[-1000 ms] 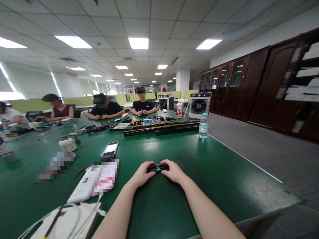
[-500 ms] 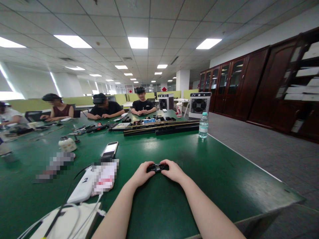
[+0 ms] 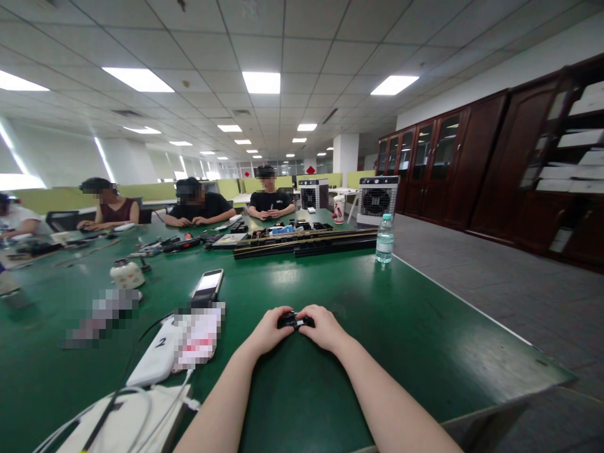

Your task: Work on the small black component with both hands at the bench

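Observation:
A small black part with a silvery middle (image 3: pixel 296 322) lies at the table surface between my hands; its exact kind is too small to make out. My left hand (image 3: pixel 270 328) grips its left end, thumb in front and fingers behind. On its other side, my right hand (image 3: pixel 323 326) is closed on the right end, with the thumb near the silvery middle. The fingers hide both ends of the part. Under my hands is the green table (image 3: pixel 302 402).
Left of my arms lie a phone (image 3: pixel 208 284), a white power bank (image 3: pixel 153 355) and cables. Long black rails (image 3: pixel 325 244) and a water bottle (image 3: pixel 384 239) stand farther back. Several people sit across the table, among them a person in black (image 3: pixel 271 202).
My right hand has shifted slightly left along the black part, its thumb now closer to the middle. My left hand stays nearly where it was.

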`<state>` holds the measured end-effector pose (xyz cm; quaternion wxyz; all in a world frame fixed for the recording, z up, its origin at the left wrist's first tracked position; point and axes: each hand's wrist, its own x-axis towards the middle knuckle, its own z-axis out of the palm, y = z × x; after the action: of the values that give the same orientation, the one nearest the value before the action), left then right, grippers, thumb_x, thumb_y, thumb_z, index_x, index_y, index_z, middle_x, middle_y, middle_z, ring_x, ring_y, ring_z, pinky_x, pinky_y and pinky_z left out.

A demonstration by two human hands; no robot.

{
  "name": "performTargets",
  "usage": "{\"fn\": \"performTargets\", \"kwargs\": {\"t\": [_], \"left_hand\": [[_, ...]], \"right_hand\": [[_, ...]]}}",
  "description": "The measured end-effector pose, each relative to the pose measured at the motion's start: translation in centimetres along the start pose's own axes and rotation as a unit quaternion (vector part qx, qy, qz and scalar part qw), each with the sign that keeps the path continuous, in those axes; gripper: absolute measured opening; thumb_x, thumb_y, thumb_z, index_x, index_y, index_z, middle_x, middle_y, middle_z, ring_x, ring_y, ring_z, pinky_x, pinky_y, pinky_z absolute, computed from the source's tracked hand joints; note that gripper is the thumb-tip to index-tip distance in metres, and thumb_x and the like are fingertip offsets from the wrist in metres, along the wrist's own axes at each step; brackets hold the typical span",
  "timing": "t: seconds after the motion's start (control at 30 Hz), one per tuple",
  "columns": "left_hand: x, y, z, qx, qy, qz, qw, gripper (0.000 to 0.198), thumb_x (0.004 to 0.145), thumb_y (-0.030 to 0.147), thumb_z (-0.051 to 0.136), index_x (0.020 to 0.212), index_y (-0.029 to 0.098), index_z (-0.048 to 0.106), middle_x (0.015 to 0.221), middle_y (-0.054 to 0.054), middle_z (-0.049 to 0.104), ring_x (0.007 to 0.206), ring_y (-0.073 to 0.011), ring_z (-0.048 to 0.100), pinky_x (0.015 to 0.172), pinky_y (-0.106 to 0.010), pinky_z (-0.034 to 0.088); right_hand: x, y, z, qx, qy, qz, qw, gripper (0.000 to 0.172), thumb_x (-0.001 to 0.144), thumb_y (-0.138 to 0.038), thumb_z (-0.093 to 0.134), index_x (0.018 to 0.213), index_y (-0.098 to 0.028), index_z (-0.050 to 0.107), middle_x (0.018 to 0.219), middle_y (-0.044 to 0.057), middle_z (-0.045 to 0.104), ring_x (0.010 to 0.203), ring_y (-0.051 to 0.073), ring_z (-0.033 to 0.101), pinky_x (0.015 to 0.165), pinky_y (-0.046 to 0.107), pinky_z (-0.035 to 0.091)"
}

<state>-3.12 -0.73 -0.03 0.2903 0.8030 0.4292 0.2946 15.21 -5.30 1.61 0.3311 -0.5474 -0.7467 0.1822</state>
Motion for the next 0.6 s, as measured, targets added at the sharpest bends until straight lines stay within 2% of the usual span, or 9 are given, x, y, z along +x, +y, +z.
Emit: {"fn": "performTargets", "kwargs": {"t": [0.6], "left_hand": [[0.03,0.06,-0.09,-0.005,-0.007,-0.001,1.000,0.046,0.068,0.019,0.062,0.113,0.015,0.057,0.113,-0.011,0.062,0.106,-0.0239,0.056,0.096,-0.035,0.041]], "right_hand": [[0.17,-0.17,-0.21,0.023,0.012,-0.014,1.000,0.020,0.073,-0.020,0.060,0.091,-0.024,0.067,0.103,0.003,0.065,0.100,0.020,0.055,0.091,0.035,0.039]]}}
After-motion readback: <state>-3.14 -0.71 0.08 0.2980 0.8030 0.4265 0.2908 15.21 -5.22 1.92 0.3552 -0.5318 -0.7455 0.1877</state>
